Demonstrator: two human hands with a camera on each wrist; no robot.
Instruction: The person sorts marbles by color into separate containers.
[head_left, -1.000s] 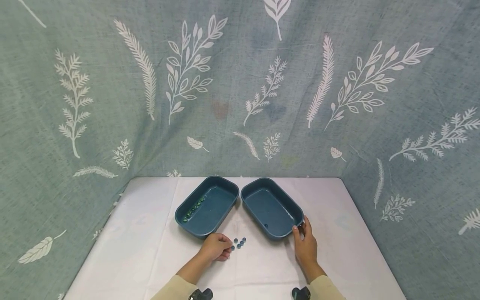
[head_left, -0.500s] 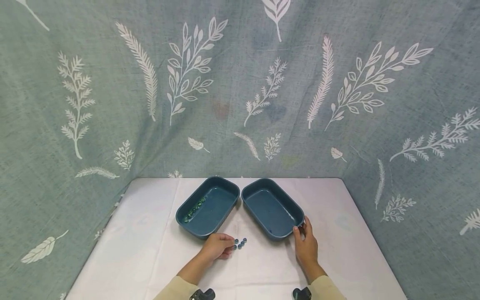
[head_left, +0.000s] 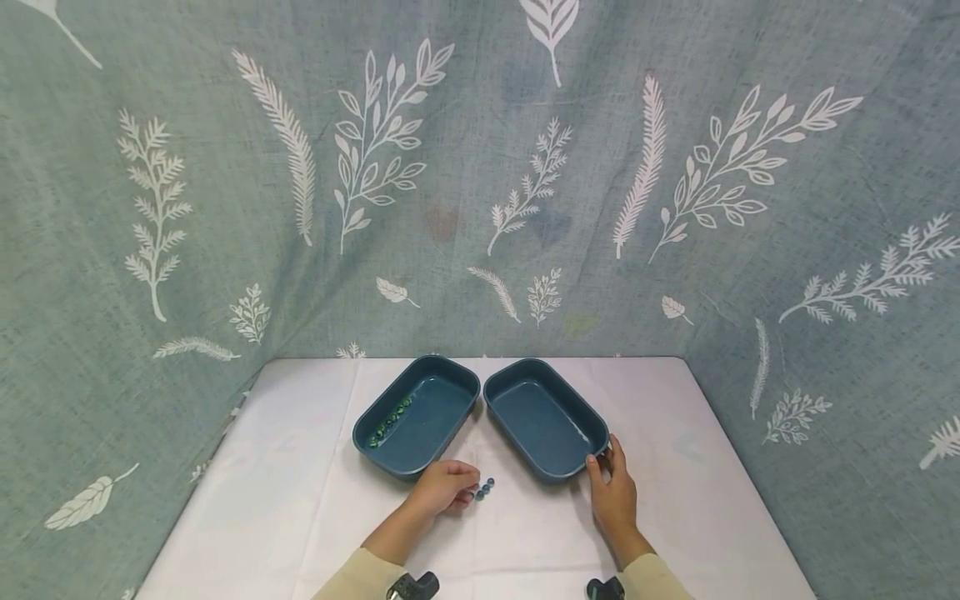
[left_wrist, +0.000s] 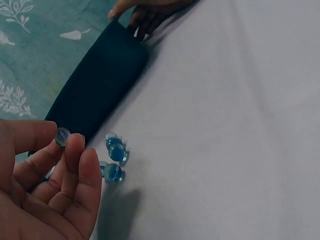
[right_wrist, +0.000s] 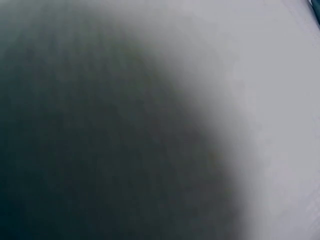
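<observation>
My left hand (head_left: 447,487) pinches a clear marble with a blue swirl (left_wrist: 62,136) between thumb and index finger, its other fingers curled loosely below. Just right of those fingertips, several blue marbles (head_left: 485,488) lie on the white cloth; the left wrist view shows them in a small cluster (left_wrist: 116,152). My right hand (head_left: 613,492) holds the near right corner of the right blue tray (head_left: 538,417), thumb at the rim and fingers around the outer side. The left blue tray (head_left: 431,425) has several green marbles (head_left: 390,422) in a line along its left wall.
White cloth (head_left: 540,542) covers the table. A grey-green leaf-print curtain (head_left: 450,208) stands behind and at both sides. The trays angle toward each other at the back. A dark blur fills much of the right wrist view.
My left hand has moved slightly right and back, and now pinches a marble from the cluster. The dark marble seen in the right tray earlier no longer shows. The right hand keeps its place.
</observation>
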